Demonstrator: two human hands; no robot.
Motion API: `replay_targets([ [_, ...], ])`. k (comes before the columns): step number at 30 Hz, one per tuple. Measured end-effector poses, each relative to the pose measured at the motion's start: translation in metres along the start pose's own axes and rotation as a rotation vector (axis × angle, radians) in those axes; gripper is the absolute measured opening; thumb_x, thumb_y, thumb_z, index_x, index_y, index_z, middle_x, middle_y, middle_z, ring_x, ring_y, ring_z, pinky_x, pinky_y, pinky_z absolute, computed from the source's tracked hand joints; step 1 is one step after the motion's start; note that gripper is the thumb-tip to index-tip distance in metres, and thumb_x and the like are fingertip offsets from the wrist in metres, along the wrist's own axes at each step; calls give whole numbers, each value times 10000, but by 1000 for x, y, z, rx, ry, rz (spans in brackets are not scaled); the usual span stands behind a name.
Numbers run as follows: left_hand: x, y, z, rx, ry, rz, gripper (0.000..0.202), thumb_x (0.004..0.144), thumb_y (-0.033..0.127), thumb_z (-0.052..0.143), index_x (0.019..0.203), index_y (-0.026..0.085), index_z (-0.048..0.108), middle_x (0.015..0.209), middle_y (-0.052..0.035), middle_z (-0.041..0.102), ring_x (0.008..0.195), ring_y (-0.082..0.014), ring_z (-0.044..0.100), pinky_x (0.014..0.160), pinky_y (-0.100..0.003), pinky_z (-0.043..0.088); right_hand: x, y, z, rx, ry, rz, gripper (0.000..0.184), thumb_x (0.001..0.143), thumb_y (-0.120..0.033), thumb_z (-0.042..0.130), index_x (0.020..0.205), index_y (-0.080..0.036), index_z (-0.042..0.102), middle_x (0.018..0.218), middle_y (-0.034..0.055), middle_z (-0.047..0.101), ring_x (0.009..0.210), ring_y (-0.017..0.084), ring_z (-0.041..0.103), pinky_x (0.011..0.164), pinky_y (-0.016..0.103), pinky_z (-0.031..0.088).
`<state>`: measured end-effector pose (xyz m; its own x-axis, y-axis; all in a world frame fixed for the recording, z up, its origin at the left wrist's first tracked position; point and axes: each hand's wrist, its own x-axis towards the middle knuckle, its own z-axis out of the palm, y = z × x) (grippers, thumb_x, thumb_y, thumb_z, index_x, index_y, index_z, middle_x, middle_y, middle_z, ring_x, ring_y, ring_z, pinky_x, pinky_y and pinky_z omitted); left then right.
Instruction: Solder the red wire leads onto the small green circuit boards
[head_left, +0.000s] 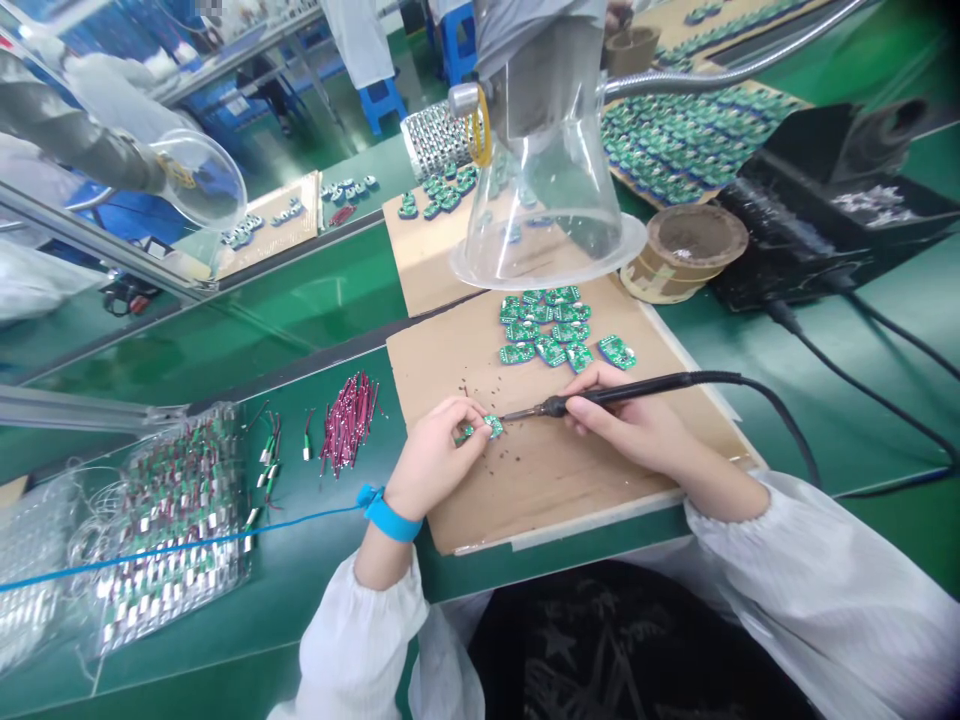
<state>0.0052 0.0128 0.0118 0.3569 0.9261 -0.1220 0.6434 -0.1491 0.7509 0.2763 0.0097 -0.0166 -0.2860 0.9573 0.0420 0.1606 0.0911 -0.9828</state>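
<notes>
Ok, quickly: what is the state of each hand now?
Left hand: closed, pinching a small green circuit board.
Right hand: closed, holding a soldering iron.

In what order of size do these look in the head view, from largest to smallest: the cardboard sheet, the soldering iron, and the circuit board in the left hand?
1. Cardboard sheet
2. Soldering iron
3. Circuit board, which is partly covered

Beyond the green tabletop (247, 320) and its aluminium rail (97, 238), blue plastic stools (382, 100) stand on a green floor (300, 140) between the factory workbenches.
</notes>
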Motion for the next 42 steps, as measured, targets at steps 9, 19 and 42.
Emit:
replay_targets([
  [9,0,1,4,3,36,-8,130,946,178,600,817,194,598,1087,-17,692,864,-155,604,790,-305,478,-1,0,-1,-35,-5,-19,194,985,-432,622,1005,-239,610,787,19,668,694,169,639,621,297,511],
  [19,-1,1,10,0,82,-8,142,944,177,602,805,192,579,1076,-27,694,843,-153,618,780,-304,488,-1,-2,-1,-54,-9,-23,188,979,-428,634,992,-240,618,785,19,680,699,169,647,628,294,510],
  [42,-8,-5,12,-126,68,-60,128,1013,285,545,916,205,568,1138,-32,687,635,-100,521,648,-275,464,-1,-6,-1,132,150,-20,265,974,-494,623,913,-238,594,702,-7,625,579,136,607,571,285,506],
])
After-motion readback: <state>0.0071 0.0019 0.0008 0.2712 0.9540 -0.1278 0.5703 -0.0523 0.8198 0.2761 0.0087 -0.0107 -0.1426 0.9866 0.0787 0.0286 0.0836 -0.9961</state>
